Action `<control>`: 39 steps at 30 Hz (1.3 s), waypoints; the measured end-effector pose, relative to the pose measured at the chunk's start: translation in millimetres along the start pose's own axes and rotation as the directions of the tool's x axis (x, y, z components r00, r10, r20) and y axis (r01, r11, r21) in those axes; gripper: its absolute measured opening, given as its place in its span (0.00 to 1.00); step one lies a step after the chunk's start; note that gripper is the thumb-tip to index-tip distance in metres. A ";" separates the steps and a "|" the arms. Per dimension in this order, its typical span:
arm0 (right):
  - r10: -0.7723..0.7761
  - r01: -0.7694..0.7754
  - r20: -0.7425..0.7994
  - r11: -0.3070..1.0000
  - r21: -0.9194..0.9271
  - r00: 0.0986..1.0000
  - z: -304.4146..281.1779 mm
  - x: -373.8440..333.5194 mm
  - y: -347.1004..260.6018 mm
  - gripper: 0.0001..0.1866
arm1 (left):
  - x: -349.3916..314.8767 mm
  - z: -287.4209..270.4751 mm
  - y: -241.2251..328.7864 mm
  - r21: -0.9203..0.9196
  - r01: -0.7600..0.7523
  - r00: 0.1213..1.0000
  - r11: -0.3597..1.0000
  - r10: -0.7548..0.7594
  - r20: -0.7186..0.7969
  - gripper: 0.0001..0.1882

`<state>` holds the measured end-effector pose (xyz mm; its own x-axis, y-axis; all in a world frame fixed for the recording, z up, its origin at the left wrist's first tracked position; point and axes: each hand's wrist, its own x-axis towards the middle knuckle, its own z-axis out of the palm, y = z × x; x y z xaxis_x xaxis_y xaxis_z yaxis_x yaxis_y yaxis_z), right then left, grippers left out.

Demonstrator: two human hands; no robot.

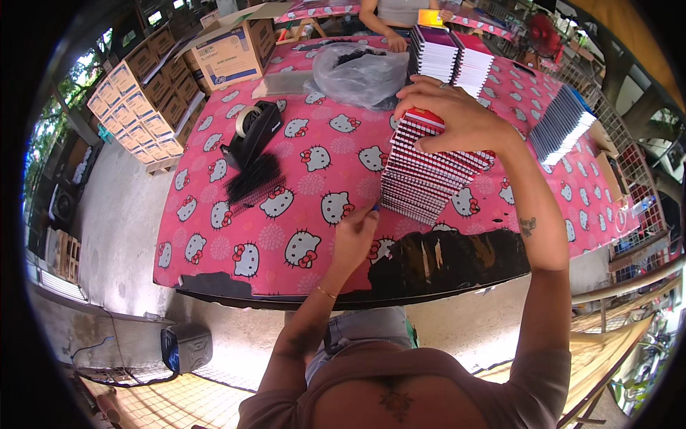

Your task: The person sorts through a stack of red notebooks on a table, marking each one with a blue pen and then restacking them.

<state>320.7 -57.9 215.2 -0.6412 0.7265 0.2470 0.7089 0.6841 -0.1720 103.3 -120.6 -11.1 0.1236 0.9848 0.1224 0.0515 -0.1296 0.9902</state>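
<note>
Head view: tall red-topped notebook stack (pixel 429 168)

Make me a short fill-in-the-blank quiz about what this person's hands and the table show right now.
1. The right hand rests on top of a tall stack of spiral ____.
2. The left hand is beside the foot of that stack, over a tablecloth coloured ____.
3. The black tape dispenser stands to the ____ of the stack.

Missing words: notebooks; pink; left
</note>
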 end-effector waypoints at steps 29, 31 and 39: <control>0.024 -0.025 0.046 1.000 0.013 0.999 -3.5 -0.9 -1.3 0.25 | -0.2 -2.1 -18.3 -0.461 0.443 0.896 0.769 -0.391 0.209 0.16; 0.017 -0.017 0.043 1.000 0.017 0.999 -3.5 -2.0 1.2 0.25 | 0.6 0.4 -13.8 -0.519 0.458 0.888 0.721 -0.388 0.245 0.16; -0.021 0.021 -0.004 1.000 -0.012 1.000 1.0 0.7 0.6 0.25 | 5.6 -7.7 -23.5 -0.008 0.260 0.944 0.966 -0.253 0.210 0.15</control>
<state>320.4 -56.9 214.3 -0.6545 0.7121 0.2543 0.6991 0.6980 -0.1552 95.1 -111.1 -33.2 0.3118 0.9384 -0.1487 0.0737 0.1322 0.9885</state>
